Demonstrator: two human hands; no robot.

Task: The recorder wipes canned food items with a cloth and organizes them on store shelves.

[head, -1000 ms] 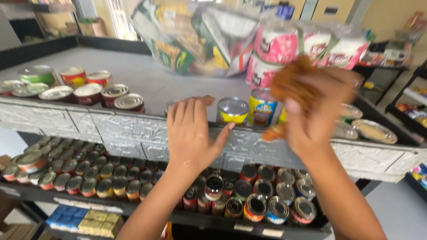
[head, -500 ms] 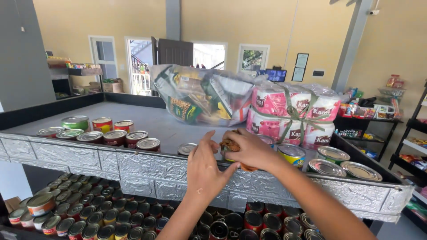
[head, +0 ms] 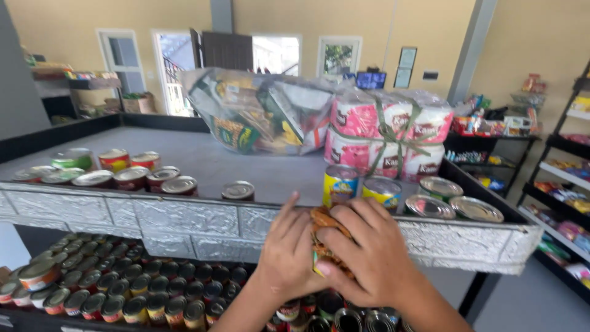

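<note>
While both hands — left hand [head: 289,258] and right hand [head: 369,258] — clasp one can [head: 324,246] at six o'clock, many tins [head: 132,175] already line the table [head: 203,163], ten o'clock.

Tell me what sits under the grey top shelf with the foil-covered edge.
Under the grey top shelf with foil-covered edge, rows of small round tins fill a lower shelf. The hands, clasping an orange-brown packet, cover the tins behind them.

yellow walls [head: 541,49] | bright doorway [head: 175,67] – daylight | dark shelves [head: 562,154]
</note>
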